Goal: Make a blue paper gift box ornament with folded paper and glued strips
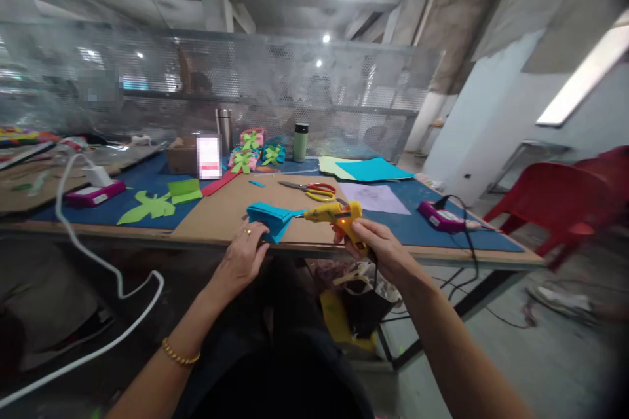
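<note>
My right hand (pixel 366 236) is wrapped round a yellow glue gun (pixel 337 213) with a small orange light on its side. Its nozzle points left and meets the edge of a folded blue paper piece (pixel 272 217). My left hand (pixel 246 250), with a ring and a bead bracelet, pinches the lower left of that folded paper near the table's front edge. Beneath them lies a brown cardboard sheet (pixel 211 217). Scissors (pixel 314 190) with red and yellow handles rest on the cardboard just behind the glue gun, beside a small blue paper strip (pixel 256 183).
Green paper cut-outs (pixel 147 207) lie left; several bow-topped paper pieces (pixel 250 139) stand at the back near a green bottle (pixel 300 143). Blue sheets (pixel 376 169) and a lilac sheet (pixel 375 198) lie right. Purple power strips (pixel 95 193) with cables sit at both sides.
</note>
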A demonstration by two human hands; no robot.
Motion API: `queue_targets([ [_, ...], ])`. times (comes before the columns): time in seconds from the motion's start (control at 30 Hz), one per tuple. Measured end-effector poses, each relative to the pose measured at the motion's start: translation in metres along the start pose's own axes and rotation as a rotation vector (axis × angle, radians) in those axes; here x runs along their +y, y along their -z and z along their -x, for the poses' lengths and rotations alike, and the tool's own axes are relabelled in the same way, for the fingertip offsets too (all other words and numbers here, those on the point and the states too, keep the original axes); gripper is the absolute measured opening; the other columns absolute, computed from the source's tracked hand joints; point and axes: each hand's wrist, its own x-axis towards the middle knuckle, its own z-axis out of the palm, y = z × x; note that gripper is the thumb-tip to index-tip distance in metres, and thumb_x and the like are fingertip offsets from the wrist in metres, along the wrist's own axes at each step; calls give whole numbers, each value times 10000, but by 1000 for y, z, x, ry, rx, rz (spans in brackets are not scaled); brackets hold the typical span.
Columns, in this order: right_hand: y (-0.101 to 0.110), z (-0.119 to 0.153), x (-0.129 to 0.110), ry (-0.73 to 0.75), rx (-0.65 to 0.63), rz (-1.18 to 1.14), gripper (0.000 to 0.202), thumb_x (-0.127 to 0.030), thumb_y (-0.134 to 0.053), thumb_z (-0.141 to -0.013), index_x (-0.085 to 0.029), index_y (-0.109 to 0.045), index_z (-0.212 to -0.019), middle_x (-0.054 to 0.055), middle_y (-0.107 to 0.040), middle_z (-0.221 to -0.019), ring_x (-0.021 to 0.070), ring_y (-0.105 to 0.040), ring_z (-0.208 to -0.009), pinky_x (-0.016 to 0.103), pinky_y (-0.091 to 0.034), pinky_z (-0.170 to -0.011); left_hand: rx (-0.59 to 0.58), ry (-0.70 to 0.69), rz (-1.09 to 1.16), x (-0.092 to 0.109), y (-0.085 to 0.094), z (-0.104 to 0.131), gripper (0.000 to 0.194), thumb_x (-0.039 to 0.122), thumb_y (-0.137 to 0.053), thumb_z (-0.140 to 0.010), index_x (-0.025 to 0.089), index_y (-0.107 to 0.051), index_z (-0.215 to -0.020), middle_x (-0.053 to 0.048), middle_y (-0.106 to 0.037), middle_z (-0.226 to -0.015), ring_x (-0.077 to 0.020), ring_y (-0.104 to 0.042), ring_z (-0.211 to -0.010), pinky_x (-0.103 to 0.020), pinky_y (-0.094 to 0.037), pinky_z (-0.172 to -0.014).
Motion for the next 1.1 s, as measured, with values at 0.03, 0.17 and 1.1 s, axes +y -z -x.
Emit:
queue_targets([
  [0.03,8,3,-3,14,34,26,447,-525,-478,-965,-132,-685,-914,-18,-485,-572,128,-427,-558,266,-337,-572,11,-8,-4,-2,-2,1,252,164,-480,-958,185,-473,-1209,-127,-612,-1180,-286,-578,-1193,-551,-428,-1111],
  [0.17,55,5,-14,61,243,225,398,-502,-490,-952,-147,-672,-948,-15,-509,-606,138,-453,-583,265,-349,-579,35,-38,-16,-9,-9,4,259,170,-481,-957,175,-479,-1216,-137,-614,-1186,-301,-585,-1181,-554,-457,-1075],
  [1.1,12,-128,37,597,-244,1085,188,-172,-686,-865,-152,-730,-1047,121,-720,-1060,245,-635,-1047,371,-453,-934,8,5,-9,-3,-3,1,267,171,-479,-952,179,-498,-1218,-129,-631,-1191,-285,-595,-1190,-550,-419,-1123],
])
